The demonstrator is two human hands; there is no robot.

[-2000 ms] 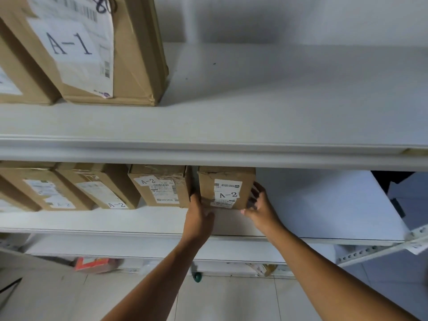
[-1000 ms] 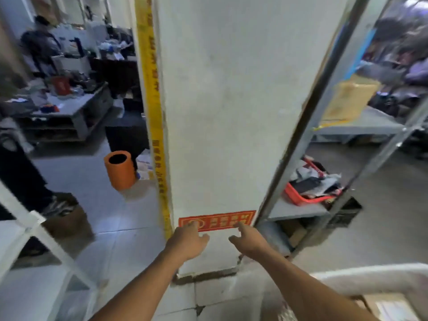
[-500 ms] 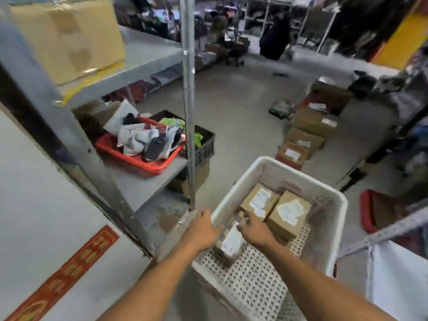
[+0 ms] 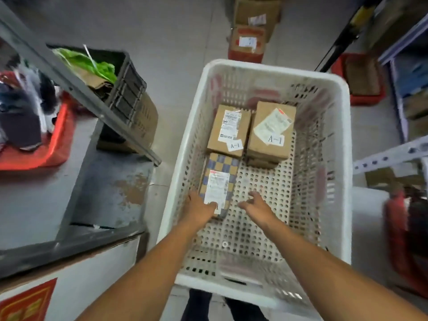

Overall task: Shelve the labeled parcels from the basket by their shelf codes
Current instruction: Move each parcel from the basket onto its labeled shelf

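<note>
A white perforated basket [image 4: 340,140] stands on the floor in front of me. Inside lie three parcels: a blue-and-tan checkered parcel [image 4: 220,167] with a white label near the left wall, and two brown boxes at the far end, the left brown box [image 4: 228,130] and the right brown box [image 4: 271,130], both tagged A-1. My left hand [image 4: 199,208] rests on the near end of the checkered parcel, covering its code tag. My right hand [image 4: 256,205] hovers with fingers spread just right of that parcel, above the basket floor.
A grey metal rack [image 4: 76,181] stands at left with a red tray [image 4: 46,144] of cloth on it. A black crate [image 4: 125,86] sits beside it. Boxes [image 4: 250,40] lie on the floor beyond the basket. A second shelf unit [image 4: 403,154] and a red bin [image 4: 356,77] stand at right.
I have turned from the A-2 shelf past a pillar to the basket. Both hands came down into it, and the left hand now touches the checkered parcel.
</note>
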